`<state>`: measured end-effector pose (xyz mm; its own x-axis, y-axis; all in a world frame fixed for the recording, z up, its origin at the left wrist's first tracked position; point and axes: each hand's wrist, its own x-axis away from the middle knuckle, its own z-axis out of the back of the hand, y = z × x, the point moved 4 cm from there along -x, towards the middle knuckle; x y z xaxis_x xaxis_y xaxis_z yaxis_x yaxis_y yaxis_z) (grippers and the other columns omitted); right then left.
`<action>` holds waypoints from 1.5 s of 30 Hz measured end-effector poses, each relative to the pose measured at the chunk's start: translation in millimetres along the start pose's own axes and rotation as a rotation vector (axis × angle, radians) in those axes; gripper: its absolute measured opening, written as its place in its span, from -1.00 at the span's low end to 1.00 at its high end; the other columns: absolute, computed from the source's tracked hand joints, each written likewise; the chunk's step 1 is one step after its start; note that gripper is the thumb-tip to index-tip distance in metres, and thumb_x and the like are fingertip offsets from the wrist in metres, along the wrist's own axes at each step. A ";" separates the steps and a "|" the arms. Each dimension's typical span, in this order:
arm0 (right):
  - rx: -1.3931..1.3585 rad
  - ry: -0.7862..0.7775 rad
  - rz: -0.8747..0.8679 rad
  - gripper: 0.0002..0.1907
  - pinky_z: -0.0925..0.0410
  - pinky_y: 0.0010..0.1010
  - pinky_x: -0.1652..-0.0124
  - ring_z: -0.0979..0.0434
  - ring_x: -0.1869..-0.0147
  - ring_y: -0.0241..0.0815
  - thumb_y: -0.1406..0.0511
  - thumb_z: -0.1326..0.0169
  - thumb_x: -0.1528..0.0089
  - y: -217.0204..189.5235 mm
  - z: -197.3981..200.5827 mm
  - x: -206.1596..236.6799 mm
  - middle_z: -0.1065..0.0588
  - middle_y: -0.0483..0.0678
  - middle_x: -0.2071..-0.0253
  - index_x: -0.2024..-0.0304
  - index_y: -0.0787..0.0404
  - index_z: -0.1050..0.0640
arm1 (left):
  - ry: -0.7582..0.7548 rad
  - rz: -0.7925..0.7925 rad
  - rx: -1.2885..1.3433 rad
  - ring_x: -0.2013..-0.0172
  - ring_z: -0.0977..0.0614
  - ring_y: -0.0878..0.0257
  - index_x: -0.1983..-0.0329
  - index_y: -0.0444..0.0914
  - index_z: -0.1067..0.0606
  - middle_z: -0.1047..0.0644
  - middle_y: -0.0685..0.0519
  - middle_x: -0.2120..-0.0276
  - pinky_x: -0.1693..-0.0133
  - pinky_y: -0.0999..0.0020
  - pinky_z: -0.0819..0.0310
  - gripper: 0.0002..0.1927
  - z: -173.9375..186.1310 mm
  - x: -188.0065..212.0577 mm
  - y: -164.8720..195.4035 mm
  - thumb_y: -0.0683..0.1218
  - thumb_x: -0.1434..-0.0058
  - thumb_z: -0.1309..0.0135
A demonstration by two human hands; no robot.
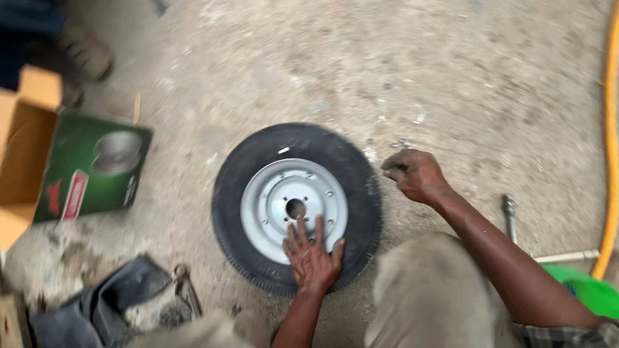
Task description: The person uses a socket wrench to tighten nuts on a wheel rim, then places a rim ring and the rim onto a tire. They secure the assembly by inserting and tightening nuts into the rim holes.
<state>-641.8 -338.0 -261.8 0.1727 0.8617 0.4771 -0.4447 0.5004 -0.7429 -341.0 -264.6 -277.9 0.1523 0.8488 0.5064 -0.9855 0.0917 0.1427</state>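
Note:
A small black tyre point(235, 171) on a grey steel rim point(274, 190) lies flat on the dusty concrete floor. My left hand point(313, 254) rests palm down on the near side of the rim and tyre, fingers spread. To the right of the tyre my right hand point(414, 174) hovers just above the floor with its fingers curled in. Whether something small is pinched in it I cannot make out.
An open green cardboard box point(90, 167) lies at the left. A dark cloth point(97, 303) and a metal tool point(187, 287) lie at the lower left. A yellow hose point(609, 142) runs down the right edge, by a green object point(587, 290) and a metal rod point(510, 216). My knee point(429, 293) is at the bottom.

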 end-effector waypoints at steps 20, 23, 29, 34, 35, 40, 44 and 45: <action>0.861 0.246 0.885 -0.86 0.11 0.31 -0.43 -0.05 -0.59 0.16 0.31 -0.09 -0.25 -111.7 -159.8 -27.7 -0.22 0.03 -0.50 0.32 0.11 -0.67 | -0.059 -0.056 0.195 -0.48 0.28 -0.32 -0.56 0.00 0.01 0.20 -0.27 -0.52 -0.33 -0.41 0.52 -0.11 14.9 -1.6 -0.3 0.47 -0.27 0.27; 0.826 0.263 0.902 -0.86 0.10 0.33 -0.42 -0.05 -0.58 0.16 0.31 -0.08 -0.24 -110.6 -158.4 -28.8 -0.20 0.02 -0.50 0.30 0.14 -0.67 | -0.081 -0.067 0.199 -0.48 0.30 -0.33 -0.57 -0.01 0.02 0.21 -0.27 -0.52 -0.32 -0.42 0.55 -0.11 18.6 -1.4 1.6 0.47 -0.28 0.29; 0.896 0.215 0.888 -0.81 0.14 0.41 -0.41 0.00 -0.59 0.20 0.30 -0.05 -0.27 -105.3 -160.8 -33.0 -0.14 0.04 -0.52 0.35 0.22 -0.65 | -0.117 -0.068 0.200 -0.48 0.32 -0.32 -0.58 -0.01 0.05 0.23 -0.26 -0.52 -0.33 -0.43 0.59 -0.12 24.1 1.2 2.6 0.46 -0.30 0.35; 0.911 0.291 0.980 -0.76 0.16 0.44 -0.42 0.04 -0.60 0.24 0.29 0.01 -0.33 -98.3 -161.7 -31.1 -0.08 0.11 -0.55 0.28 0.28 -0.63 | -0.130 -0.056 0.179 -0.48 0.35 -0.29 -0.58 0.02 0.09 0.29 -0.21 -0.54 -0.33 -0.41 0.61 -0.13 25.7 2.1 4.9 0.47 -0.30 0.40; 0.980 0.285 0.955 -0.75 0.17 0.45 -0.41 0.04 -0.60 0.23 0.28 0.01 -0.33 -95.9 -162.7 -32.5 -0.08 0.12 -0.54 0.31 0.28 -0.62 | -0.150 -0.067 0.165 -0.48 0.35 -0.27 -0.58 0.02 0.10 0.29 -0.20 -0.54 -0.34 -0.41 0.60 -0.12 26.2 0.7 6.0 0.48 -0.30 0.41; 0.894 0.231 0.930 -0.77 0.21 0.45 -0.44 0.08 -0.62 0.21 0.28 0.01 -0.32 -94.1 -162.8 -33.2 -0.05 0.14 -0.54 0.32 0.26 -0.61 | -0.231 -0.043 0.123 -0.50 0.37 -0.21 -0.58 0.04 0.11 0.30 -0.14 -0.55 -0.36 -0.40 0.61 -0.09 28.7 1.4 4.0 0.52 -0.27 0.42; 0.934 0.203 0.910 -0.78 0.23 0.47 -0.41 0.10 -0.62 0.20 0.28 0.00 -0.30 -98.2 -163.3 -32.4 -0.03 0.14 -0.54 0.34 0.24 -0.61 | -0.205 -0.068 0.128 -0.50 0.36 -0.23 -0.59 0.03 0.11 0.30 -0.17 -0.55 -0.35 -0.41 0.61 -0.09 31.4 1.6 2.3 0.51 -0.27 0.42; 0.995 0.150 0.854 -0.77 0.24 0.48 -0.40 0.11 -0.61 0.20 0.27 -0.01 -0.31 -97.1 -164.3 -33.8 -0.02 0.14 -0.53 0.37 0.23 -0.61 | -0.204 -0.070 0.129 -0.50 0.36 -0.23 -0.59 0.03 0.12 0.30 -0.17 -0.54 -0.35 -0.40 0.62 -0.09 31.1 1.5 2.5 0.51 -0.27 0.42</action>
<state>-460.1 -401.9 -283.0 -0.4161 0.9065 -0.0710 -0.9023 -0.4213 -0.0910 -340.8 -279.4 -250.3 0.2444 0.7188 0.6508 -0.9564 0.0678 0.2842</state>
